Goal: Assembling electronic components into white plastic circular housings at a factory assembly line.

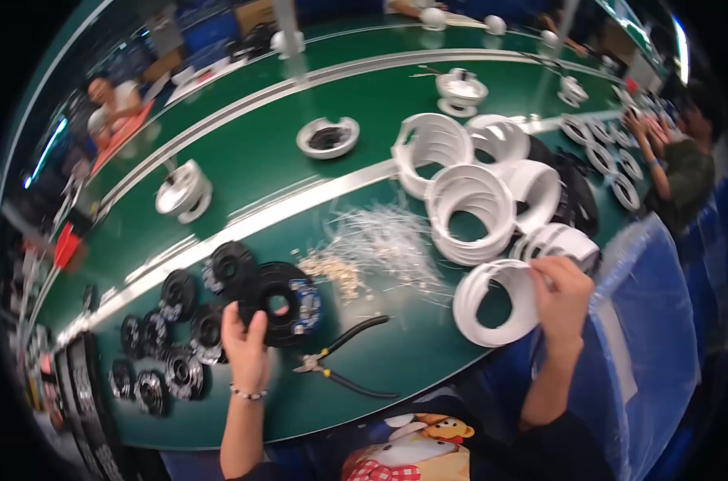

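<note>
My left hand [248, 345] grips the lower left edge of a black round housing [277, 276] between thumb and fingers. A blue circuit board [306, 305] shows on the right side of that housing, and a hole opens in its middle. On the right, my right hand [562, 305] pinches the right rim of a white plastic ring [472, 309]. Between the hands lie diagonal cutters [344, 353] with black and yellow handles. Loose translucent strips [388, 240], which look like cable ties, are heaped beyond them, beside small cream-coloured pieces [340, 272].
More black round parts [177, 295] stand at left. White ring housings [470, 212] are stacked beyond my right hand. A blue plastic-lined bin [649, 321] adjoins the table at right. White assemblies [186, 195] sit on the green conveyor [252, 172]. A co-worker [689, 152] handles parts at far right.
</note>
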Motion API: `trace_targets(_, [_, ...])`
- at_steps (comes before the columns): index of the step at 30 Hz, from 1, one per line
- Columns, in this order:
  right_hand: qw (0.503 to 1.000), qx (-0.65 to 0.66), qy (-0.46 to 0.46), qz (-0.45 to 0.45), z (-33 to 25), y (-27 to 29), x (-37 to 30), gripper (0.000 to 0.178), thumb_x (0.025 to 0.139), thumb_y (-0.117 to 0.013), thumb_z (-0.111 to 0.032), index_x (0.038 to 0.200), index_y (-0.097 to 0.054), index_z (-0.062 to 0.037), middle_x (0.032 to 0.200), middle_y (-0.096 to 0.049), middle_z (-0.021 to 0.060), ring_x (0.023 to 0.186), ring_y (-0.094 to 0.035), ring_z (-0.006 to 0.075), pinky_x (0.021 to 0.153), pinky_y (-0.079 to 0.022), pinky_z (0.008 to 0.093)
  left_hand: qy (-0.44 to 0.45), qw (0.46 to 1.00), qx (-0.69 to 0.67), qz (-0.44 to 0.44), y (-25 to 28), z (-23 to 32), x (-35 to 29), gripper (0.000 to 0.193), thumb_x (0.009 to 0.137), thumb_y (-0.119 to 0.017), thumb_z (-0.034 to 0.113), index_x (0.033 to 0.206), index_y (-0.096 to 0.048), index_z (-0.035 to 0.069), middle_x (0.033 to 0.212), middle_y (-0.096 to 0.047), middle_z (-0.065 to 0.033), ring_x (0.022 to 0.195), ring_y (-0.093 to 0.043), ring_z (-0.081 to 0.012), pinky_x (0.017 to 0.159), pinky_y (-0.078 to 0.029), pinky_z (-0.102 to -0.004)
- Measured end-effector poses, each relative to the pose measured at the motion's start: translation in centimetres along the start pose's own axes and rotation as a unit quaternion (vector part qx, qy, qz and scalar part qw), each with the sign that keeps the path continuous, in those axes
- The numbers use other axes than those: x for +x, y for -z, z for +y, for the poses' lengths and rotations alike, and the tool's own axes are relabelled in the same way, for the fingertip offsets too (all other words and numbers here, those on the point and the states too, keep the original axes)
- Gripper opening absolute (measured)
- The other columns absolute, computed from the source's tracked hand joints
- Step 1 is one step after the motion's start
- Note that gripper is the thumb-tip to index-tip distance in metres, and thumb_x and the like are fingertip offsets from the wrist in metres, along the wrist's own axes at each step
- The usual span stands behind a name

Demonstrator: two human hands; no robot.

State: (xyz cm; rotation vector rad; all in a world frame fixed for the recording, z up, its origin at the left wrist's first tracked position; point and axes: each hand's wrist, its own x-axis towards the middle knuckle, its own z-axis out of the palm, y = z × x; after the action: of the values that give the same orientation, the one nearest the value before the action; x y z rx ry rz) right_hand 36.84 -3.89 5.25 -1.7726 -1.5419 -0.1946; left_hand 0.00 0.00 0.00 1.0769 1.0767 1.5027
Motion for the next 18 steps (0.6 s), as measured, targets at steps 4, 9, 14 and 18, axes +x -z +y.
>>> trace_targets(4, [0.986, -0.017, 0.138, 0.091, -3.9, 2.1, 1.3, 0.017, 0.060, -0.063, 0.009, 0.075, -0.062, 0.0009, 0.072, -0.060, 0.0107, 0.064, -0.055, 0.0207, 0.055, -0.043, 0.0279, -0.004, 0.999, -0.034, 0.023, 0.2, -0.6, 0.5, 0.027, 0.084, -0.047, 0.000, 0.110, -0.040, 0.002, 0.104, -0.052, -0.0058, 0.093, -0.052, -0.0121, 0.079, -0.044, -0.0254])
trace_targets(9, [0.976, 0.159, 0.146, -0.029, -9.6, -1.4, -0.7, 0.014, 0.061, -0.066, 0.004, 0.074, -0.064, -0.0024, 0.065, -0.059, 0.0079, 0.054, -0.055, 0.0192, 0.048, -0.043, 0.0262, -0.039, 0.998, -0.027, 0.039, 0.3, -1.2, 0.4, 0.035, 0.080, -0.052, -0.002, 0.110, -0.034, -0.001, 0.105, -0.048, -0.0089, 0.096, -0.047, -0.0128, 0.086, -0.036, -0.0249])
trace_targets(14, [0.947, 0.211, 0.188, -0.153, -11.4, -9.2, -2.8, 0.012, 0.064, -0.064, -0.001, 0.075, -0.063, -0.0047, 0.066, -0.056, 0.0065, 0.054, -0.056, 0.0222, 0.049, -0.045, 0.0291, -0.032, 0.997, -0.028, 0.057, 0.8, -1.6, -0.3, 0.035, 0.080, -0.052, -0.001, 0.110, -0.033, 0.000, 0.104, -0.047, -0.0093, 0.096, -0.046, -0.0130, 0.086, -0.036, -0.0256])
trace_targets(18, [0.952, 0.172, 0.156, -0.200, -11.2, -11.3, -3.0, 0.007, 0.068, -0.062, -0.005, 0.075, -0.063, -0.0062, 0.064, -0.054, 0.0075, 0.053, -0.054, 0.0255, 0.047, -0.043, 0.0329, -0.036, 0.998, -0.016, 0.050, 0.5, -1.3, -0.5, 0.035, 0.080, -0.053, -0.001, 0.109, -0.033, 0.000, 0.104, -0.047, -0.0092, 0.096, -0.046, -0.0129, 0.087, -0.035, -0.0255])
